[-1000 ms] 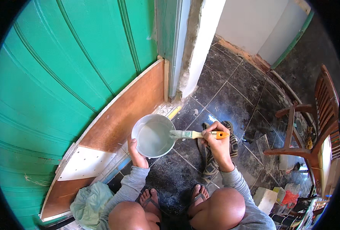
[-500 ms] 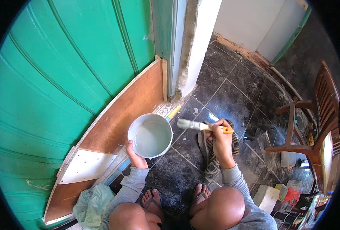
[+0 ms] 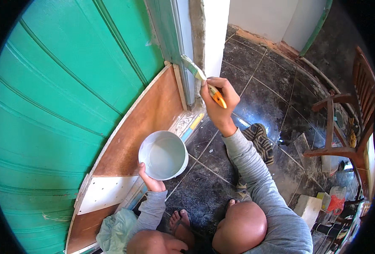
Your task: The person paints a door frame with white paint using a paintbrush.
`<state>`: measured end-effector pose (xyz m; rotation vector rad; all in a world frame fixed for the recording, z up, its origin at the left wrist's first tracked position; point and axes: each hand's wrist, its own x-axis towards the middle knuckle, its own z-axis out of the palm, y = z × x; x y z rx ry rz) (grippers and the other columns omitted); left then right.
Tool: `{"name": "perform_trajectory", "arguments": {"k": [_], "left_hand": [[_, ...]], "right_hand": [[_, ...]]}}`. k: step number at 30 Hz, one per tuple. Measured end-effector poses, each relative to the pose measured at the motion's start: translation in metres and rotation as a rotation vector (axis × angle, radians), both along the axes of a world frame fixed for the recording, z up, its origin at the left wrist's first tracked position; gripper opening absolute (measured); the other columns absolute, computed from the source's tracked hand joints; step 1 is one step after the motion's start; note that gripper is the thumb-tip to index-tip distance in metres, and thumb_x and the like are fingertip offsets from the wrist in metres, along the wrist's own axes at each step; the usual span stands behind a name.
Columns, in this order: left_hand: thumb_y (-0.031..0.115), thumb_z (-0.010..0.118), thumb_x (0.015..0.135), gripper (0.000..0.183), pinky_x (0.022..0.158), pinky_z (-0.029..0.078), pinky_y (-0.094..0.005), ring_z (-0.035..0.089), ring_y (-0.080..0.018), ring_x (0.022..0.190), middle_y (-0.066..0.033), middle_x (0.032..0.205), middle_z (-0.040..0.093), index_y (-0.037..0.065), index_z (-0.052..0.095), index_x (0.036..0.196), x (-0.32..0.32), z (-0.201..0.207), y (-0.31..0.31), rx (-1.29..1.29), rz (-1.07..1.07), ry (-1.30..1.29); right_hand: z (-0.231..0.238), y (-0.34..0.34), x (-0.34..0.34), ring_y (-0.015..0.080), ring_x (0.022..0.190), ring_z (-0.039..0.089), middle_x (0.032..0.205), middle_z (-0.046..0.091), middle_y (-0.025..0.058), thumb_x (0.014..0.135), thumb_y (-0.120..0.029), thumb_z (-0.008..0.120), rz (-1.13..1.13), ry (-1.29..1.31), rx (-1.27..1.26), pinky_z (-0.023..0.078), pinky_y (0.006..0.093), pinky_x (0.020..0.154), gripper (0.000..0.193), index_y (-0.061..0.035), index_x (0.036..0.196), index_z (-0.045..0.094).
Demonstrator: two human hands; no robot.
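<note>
My left hand grips the near side of a white plastic tub, its thumb over the rim. Whitish liquid covers the tub's bottom. In my right hand is a paintbrush with an orange-and-cream handle, my fingers closed around it. The brush's paint-coated bristles point up and to the left and rest against the grey door frame. Left of the frame stands a green grooved door, with a brown wooden panel along its bottom.
A patterned cloth lies on the dark tiled floor beside my right forearm. At the right stands a wooden chair. A pale block and assorted clutter sit at lower right. A pale green bag lies by my left arm.
My right hand has moved up and left with the paintbrush, from above the cloth to the door frame. The tub stays in my left hand, nearly in place.
</note>
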<state>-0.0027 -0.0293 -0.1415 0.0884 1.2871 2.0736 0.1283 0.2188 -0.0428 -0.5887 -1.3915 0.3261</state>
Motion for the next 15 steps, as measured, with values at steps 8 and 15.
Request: {"name": "perform_trajectory", "arguments": {"k": [8, 15], "left_hand": [[0.05, 0.049, 0.088, 0.061, 0.1, 0.039, -0.0403, 0.051, -0.0256, 0.119, -0.0098, 0.13, 0.054, 0.006, 0.049, 0.131, 0.001, 0.009, 0.003, -0.062, 0.037, 0.006], [0.051, 0.047, 0.089, 0.063, 0.101, 0.039, -0.0404, 0.05, -0.0262, 0.12, -0.0104, 0.131, 0.054, 0.005, 0.049, 0.132, 0.0, 0.005, 0.006, -0.055, 0.02, 0.0]], "right_hand": [[-0.013, -0.017, 0.006, 0.0258, 0.064, 0.064, 0.075, 0.063, 0.0107, 0.067, 0.004, 0.075, -0.068, -0.195, 0.182, 0.05, 0.0321, 0.058, 0.022, -0.0034, 0.08, 0.06], [-0.05, -0.002, -0.004, 0.0284, 0.061, 0.06, 0.071, 0.056, 0.011, 0.069, 0.0, 0.073, -0.055, -0.342, 0.109, 0.048, 0.036, 0.054, 0.017, -0.0038, 0.077, 0.058]]}}
